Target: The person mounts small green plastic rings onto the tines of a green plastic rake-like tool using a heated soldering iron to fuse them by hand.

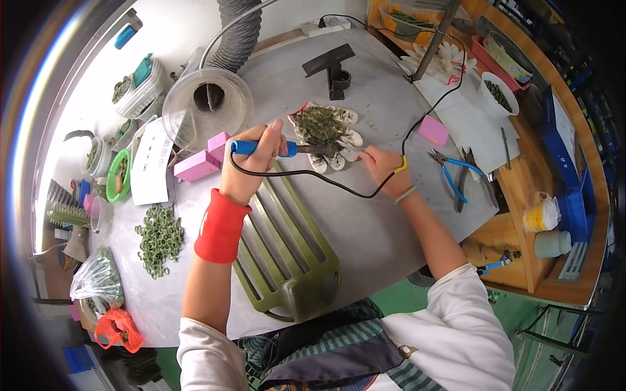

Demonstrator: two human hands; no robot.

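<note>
My left hand [259, 159], with a red wristband below it, is closed around the blue handle of a soldering iron [313, 149]. The iron's metal shaft points right, over a white work glove [345, 115] smeared with dark green bits. My right hand [386, 171] pinches a thin, pale metal-looking tool [351, 148] near the iron's tip; its exact kind is too small to make out. A black cord [313, 173] loops from the iron's handle past my right hand, where a yellow band shows. An olive-green slotted plastic piece [313, 287] stands between my forearms.
Green rings [160, 241] lie piled left. A clear funnel-shaped hood [176, 104] on a grey duct [238, 32] stands behind, near pink blocks [197, 167]. A black stand [336, 68] is at the back. Pliers [456, 171] and a white cup [498, 96] are right.
</note>
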